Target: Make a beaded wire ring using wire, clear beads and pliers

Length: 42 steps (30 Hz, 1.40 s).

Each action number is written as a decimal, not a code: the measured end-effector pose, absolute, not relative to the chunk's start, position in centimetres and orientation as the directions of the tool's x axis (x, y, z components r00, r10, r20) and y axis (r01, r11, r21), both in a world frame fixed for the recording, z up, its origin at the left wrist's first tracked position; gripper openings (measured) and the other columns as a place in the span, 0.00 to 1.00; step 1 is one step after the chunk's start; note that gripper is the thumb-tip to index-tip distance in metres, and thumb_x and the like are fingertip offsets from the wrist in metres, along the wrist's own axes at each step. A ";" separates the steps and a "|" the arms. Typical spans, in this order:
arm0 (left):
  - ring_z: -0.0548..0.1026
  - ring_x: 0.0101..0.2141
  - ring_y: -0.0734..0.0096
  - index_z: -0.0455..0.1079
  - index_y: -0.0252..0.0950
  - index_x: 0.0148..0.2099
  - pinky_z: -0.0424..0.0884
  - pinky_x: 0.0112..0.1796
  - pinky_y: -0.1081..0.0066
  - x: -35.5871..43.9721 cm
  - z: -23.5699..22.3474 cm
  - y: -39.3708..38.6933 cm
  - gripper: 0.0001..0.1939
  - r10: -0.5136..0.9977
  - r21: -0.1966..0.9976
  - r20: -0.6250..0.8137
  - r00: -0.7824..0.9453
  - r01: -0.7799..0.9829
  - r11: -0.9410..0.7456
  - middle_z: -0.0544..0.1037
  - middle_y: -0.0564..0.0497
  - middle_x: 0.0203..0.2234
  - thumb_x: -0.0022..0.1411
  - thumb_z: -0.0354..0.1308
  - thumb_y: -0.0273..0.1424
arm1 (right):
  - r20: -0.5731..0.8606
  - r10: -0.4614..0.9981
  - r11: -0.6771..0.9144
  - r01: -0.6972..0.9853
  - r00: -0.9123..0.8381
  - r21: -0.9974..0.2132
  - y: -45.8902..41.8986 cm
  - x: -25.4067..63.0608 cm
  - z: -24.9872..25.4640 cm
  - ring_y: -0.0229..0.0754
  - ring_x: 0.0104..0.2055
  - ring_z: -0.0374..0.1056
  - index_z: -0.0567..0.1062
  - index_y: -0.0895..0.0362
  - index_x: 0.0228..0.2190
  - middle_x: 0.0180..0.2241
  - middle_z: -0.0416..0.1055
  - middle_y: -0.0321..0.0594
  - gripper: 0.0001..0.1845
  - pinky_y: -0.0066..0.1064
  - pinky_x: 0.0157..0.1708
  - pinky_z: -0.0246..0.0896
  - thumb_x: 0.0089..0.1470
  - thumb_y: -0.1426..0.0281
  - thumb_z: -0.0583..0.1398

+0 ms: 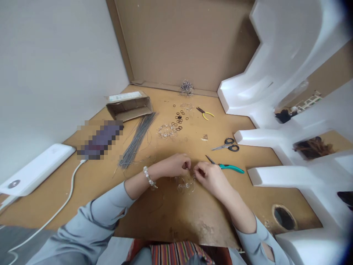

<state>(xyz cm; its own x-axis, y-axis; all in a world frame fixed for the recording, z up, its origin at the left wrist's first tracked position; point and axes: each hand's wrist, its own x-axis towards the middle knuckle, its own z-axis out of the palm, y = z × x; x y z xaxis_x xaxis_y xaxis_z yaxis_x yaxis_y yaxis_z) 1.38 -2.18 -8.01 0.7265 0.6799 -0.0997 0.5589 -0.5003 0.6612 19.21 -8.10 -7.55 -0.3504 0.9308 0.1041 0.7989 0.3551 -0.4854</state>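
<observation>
My left hand (176, 165) and my right hand (208, 175) meet near the middle of the brown table (110, 180), fingers pinched together. Both hold a piece of thin wire work with clear rings (185, 184) that hangs just below the fingers. A beaded bracelet (149, 177) is on my left wrist. Teal-handled pliers (228, 167) lie right behind my right hand.
Black-handled scissors (227, 145), yellow-handled pliers (205, 113), small dark rings (179, 118), a clear ring piece (166, 131), a bundle of grey wires (138, 139), a cardboard box (129, 106), a wire ball (186, 87), white foam blocks (275, 110), a white device (35, 169), a table hole (284, 218).
</observation>
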 end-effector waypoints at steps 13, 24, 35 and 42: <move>0.70 0.27 0.74 0.72 0.32 0.31 0.64 0.29 0.76 1.3 -7.8 -2.0 0.08 0.730 0.678 -0.169 0.662 0.615 -0.401 0.74 0.52 0.26 0.46 0.54 0.23 | 0.255 0.795 0.577 0.816 -0.550 -0.039 -9.2 18.5 -7.4 0.37 0.27 0.61 0.69 0.57 0.22 0.24 0.67 0.38 0.12 0.29 0.26 0.46 0.55 0.78 0.53; 0.70 0.29 0.73 0.71 0.33 0.32 0.65 0.31 0.76 1.5 -7.2 -2.3 0.09 0.740 0.637 -0.179 0.649 0.649 -0.415 0.75 0.51 0.29 0.45 0.54 0.22 | 0.186 0.850 0.525 0.760 -0.493 -0.384 -8.7 19.8 -6.6 0.34 0.27 0.65 0.73 0.56 0.27 0.28 0.70 0.38 0.09 0.24 0.28 0.55 0.54 0.77 0.54; 0.70 0.30 0.72 0.71 0.33 0.31 0.64 0.30 0.76 1.6 -7.0 -2.3 0.07 0.726 0.624 -0.186 0.662 0.650 -0.433 0.75 0.51 0.28 0.46 0.53 0.23 | 0.163 0.798 0.597 0.798 -0.580 -0.082 -8.6 18.5 -7.3 0.39 0.31 0.64 0.72 0.58 0.24 0.26 0.69 0.40 0.12 0.27 0.28 0.53 0.57 0.76 0.53; 0.67 0.29 0.73 0.70 0.33 0.29 0.63 0.32 0.75 1.6 -7.0 -2.5 0.05 0.671 0.608 -0.132 0.729 0.594 -0.526 0.73 0.51 0.27 0.49 0.53 0.21 | 0.079 0.830 0.551 0.789 -0.552 -0.270 -8.5 18.5 -6.7 0.37 0.32 0.65 0.73 0.58 0.28 0.32 0.70 0.41 0.10 0.27 0.32 0.57 0.58 0.75 0.53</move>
<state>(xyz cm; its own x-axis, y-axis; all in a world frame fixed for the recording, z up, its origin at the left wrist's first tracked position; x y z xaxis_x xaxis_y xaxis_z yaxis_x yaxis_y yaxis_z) 1.63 -2.54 -7.04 0.7294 0.6713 -0.1318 0.5941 -0.5261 0.6085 18.48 -8.51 -6.70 -0.5525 0.8297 0.0793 0.7894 0.5514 -0.2696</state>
